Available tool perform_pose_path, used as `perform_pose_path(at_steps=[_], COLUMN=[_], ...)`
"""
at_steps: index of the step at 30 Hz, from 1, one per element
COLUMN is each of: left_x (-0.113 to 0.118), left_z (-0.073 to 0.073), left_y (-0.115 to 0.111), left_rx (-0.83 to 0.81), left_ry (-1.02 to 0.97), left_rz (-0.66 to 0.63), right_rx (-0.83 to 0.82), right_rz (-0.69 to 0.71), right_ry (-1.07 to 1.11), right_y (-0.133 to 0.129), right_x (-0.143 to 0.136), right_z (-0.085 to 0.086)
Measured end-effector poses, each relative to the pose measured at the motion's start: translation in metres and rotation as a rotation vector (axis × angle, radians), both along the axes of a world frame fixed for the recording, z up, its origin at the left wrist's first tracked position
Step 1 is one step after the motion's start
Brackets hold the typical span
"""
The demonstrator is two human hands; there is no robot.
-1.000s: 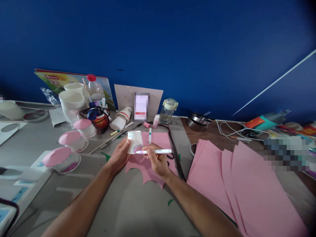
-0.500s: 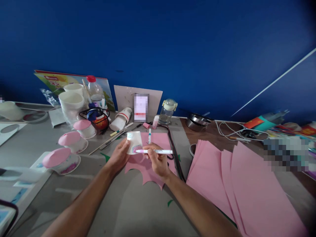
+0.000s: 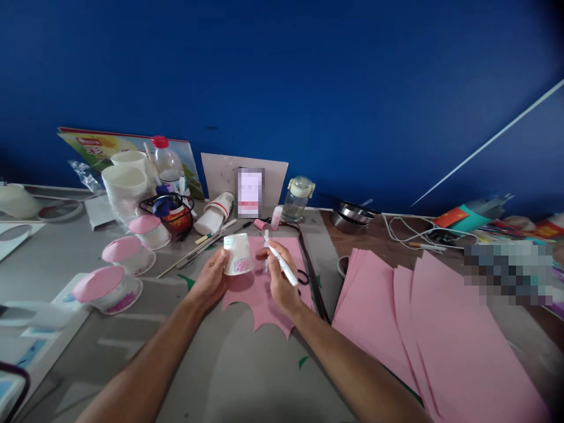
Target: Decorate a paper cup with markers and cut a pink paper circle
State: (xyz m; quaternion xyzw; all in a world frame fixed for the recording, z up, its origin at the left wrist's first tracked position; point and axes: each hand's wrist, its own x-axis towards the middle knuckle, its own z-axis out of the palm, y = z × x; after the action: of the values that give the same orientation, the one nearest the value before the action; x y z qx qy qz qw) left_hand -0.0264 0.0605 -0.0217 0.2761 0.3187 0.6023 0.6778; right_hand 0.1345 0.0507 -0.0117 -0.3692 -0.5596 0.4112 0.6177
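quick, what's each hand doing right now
Left hand: closed on the white paper cup with the pink pattern.
Right hand: closed on a white marker, off the cup.

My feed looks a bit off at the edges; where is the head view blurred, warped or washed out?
Head view: the clutter at far right is smeared, including the teal-and-red tube; pixelation masks the phone; dark corner at upper right; forearms look stretched toward the bottom edge; the paper cup is fairly clear, its pink hatching readable.
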Motion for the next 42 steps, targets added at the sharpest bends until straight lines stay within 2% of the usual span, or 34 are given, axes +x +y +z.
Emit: perform_pose_path(at_steps=[5,17,32,38,42], left_x=[0.0,0.0,0.002,0.002,0.001], left_z=[0.004,0.01,0.006,0.012,0.013], left_y=[-0.002,-0.003,-0.002,-0.005,-0.005], left_rx=[0.007,0.079,0.052,0.133,0.148], left_ry=[-0.04,-0.058,-0.048,-0.041,-0.085], left_rz=[-0.075,-0.189,-0.114,-0.235,-0.261], right_rx=[0.012,0.038,0.099,0.122,0.131], right_rz=[0.085,0.049,0.044,0.03,0.033], right_ry=[-0.02,-0.026,-0.088,-0.103,-0.105], right_y=[-0.002,0.002,0.001,0.002,0.003], right_x=[-0.001,0.0,0.001,0.002,0.002], right_z=[0.0,-0.001,-0.004,-0.006,-0.009])
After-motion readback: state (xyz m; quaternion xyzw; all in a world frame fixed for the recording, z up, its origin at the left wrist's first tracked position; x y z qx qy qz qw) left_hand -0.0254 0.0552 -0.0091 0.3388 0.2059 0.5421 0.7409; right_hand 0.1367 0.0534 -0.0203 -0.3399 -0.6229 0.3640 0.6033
